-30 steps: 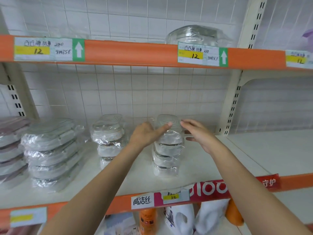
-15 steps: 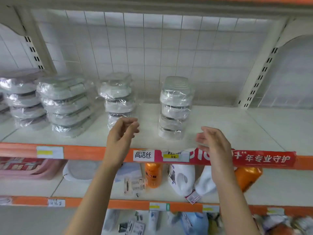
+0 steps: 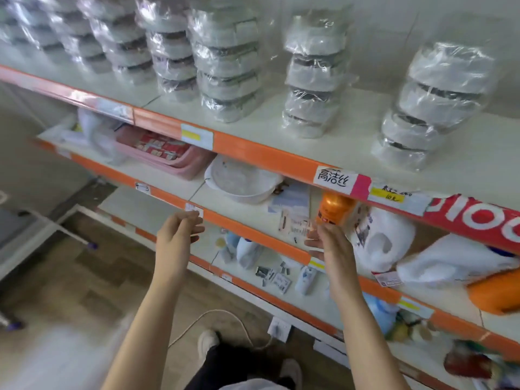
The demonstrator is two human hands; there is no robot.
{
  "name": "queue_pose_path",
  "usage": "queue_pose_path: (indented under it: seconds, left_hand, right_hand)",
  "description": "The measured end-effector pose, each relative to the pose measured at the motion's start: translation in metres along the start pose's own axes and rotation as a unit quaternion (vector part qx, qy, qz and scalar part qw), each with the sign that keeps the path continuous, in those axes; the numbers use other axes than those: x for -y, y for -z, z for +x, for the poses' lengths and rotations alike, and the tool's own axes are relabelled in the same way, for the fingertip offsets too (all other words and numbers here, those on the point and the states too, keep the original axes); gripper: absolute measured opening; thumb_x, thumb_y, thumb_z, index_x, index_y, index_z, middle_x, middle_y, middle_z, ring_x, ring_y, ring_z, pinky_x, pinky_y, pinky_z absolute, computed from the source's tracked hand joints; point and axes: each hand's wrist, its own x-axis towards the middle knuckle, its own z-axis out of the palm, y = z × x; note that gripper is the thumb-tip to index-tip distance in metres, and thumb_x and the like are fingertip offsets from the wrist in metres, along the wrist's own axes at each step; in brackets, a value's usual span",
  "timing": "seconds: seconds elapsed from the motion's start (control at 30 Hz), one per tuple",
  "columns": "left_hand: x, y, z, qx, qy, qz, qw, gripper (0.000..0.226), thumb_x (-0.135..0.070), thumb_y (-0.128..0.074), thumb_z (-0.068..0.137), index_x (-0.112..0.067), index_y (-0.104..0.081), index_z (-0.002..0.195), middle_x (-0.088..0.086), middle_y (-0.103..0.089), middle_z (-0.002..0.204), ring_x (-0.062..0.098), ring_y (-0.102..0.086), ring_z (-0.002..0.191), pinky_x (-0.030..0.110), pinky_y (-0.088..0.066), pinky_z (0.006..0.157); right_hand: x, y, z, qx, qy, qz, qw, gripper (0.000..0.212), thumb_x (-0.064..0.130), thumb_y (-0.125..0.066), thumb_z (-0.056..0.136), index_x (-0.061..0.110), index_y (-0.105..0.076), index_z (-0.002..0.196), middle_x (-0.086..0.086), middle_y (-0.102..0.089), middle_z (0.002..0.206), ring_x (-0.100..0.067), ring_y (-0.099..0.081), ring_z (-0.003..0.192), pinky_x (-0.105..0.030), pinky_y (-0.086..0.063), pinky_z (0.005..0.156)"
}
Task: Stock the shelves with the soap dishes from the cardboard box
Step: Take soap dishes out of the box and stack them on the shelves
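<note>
Both hands are out in front of the shelving, holding nothing. Left hand [image 3: 178, 235] hangs in the air before the orange front edge of the middle shelf [image 3: 247, 218], fingers loosely curled and relaxed, touching nothing. Right hand [image 3: 333, 246] is level with it, also in front of that edge, fingers loose and slightly spread, empty.

Soap dishes [image 3: 433, 108], each wrapped in clear plastic, stand in stacks along the top shelf [image 3: 281, 133]. The right-most stack sits near the shelf's front edge, about 5 high. Next stack to its left [image 3: 315, 77] stands apart from it, further back. Left of that a taller stack [image 3: 228, 63], then more stacks [image 3: 118, 35] running off toward the far left end of the shelf, close together; blur makes counting them unsafe.

Top shelf's orange front strip carries a white handwritten label [image 3: 333, 178] and a red banner [image 3: 478, 218] at the right end.

On the middle shelf: a pink basket [image 3: 168, 156] toward the left, a white basin [image 3: 242, 181] beside it, an orange bottle [image 3: 334, 206] just behind the right hand, white refill bags [image 3: 382, 240] to the right. Lowest shelf [image 3: 253, 280] holds small bottles and packets, blurred.

Floor below: person's 2 white shoes [image 3: 208, 344], a white cable [image 3: 213, 313]. The cardboard box is not in view.
</note>
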Motion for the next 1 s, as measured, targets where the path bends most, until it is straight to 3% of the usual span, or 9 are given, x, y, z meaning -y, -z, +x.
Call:
queue_pose_path:
  seconds: [0.17, 0.33, 0.43, 0.6, 0.77, 1.0]
  left_hand:
    - [0.026, 0.09, 0.015, -0.087, 0.019, 0.031, 0.996, 0.018, -0.011, -0.045, 0.096, -0.011, -0.063, 0.099, 0.001, -0.065, 0.096, 0.013, -0.062, 0.085, 0.029, -0.05, 0.08]
    - [0.061, 0.218, 0.049, -0.184, 0.058, 0.044, 0.98, 0.01, -0.026, -0.055, 0.089, -0.026, -0.065, 0.088, -0.001, -0.067, 0.096, 0.019, -0.063, 0.094, 0.044, -0.049, 0.092]
    - [0.072, 0.298, 0.064, -0.234, 0.078, 0.011, 0.969, 0.013, -0.018, -0.052, 0.095, -0.017, -0.064, 0.093, 0.003, -0.066, 0.093, 0.012, -0.062, 0.083, 0.037, -0.048, 0.084]
    - [0.079, 0.405, 0.082, -0.316, 0.085, -0.056, 0.943, 0.015, -0.013, -0.047, 0.097, -0.015, -0.061, 0.091, 0.002, -0.063, 0.088, 0.012, -0.06, 0.078, 0.026, -0.046, 0.072]
    - [0.098, 0.462, 0.104, -0.364, 0.124, -0.11, 0.916, 0.015, -0.013, -0.046, 0.098, -0.014, -0.058, 0.088, 0.005, -0.063, 0.088, 0.017, -0.06, 0.08, 0.027, -0.047, 0.07]
    - [0.11, 0.535, 0.184, -0.408, 0.143, -0.134, 0.892, 0.015, -0.013, -0.048, 0.096, -0.014, -0.059, 0.087, 0.006, -0.064, 0.088, 0.018, -0.061, 0.081, 0.026, -0.049, 0.072]
  right_hand:
    - [-0.007, -0.099, 0.002, 0.078, -0.015, -0.052, 0.996, 0.018, 0.021, -0.05, 0.097, 0.021, -0.059, 0.082, 0.0, -0.066, 0.082, -0.019, -0.064, 0.079, -0.036, -0.049, 0.077]
    - [-0.017, -0.239, -0.015, 0.165, -0.018, -0.073, 0.983, 0.021, 0.017, -0.047, 0.098, 0.017, -0.058, 0.081, -0.008, -0.063, 0.085, -0.017, -0.061, 0.076, -0.026, -0.048, 0.065]
    - [-0.02, -0.332, -0.031, 0.228, -0.024, -0.091, 0.969, 0.018, 0.018, -0.046, 0.099, 0.019, -0.058, 0.086, -0.008, -0.063, 0.089, -0.023, -0.062, 0.083, -0.026, -0.048, 0.065]
    - [-0.012, -0.458, -0.063, 0.302, 0.002, -0.113, 0.947, 0.016, 0.021, -0.047, 0.099, 0.019, -0.059, 0.088, -0.003, -0.065, 0.087, -0.019, -0.063, 0.081, -0.027, -0.051, 0.069]
    - [-0.013, -0.553, -0.073, 0.375, 0.02, -0.157, 0.913, 0.017, 0.025, -0.044, 0.1, 0.02, -0.058, 0.092, -0.003, -0.064, 0.09, -0.02, -0.063, 0.087, -0.029, -0.05, 0.074]
    - [-0.029, -0.683, -0.052, 0.411, 0.017, -0.183, 0.893, 0.02, 0.027, -0.043, 0.1, 0.015, -0.058, 0.103, -0.003, -0.064, 0.096, -0.018, -0.063, 0.091, -0.025, -0.051, 0.073]
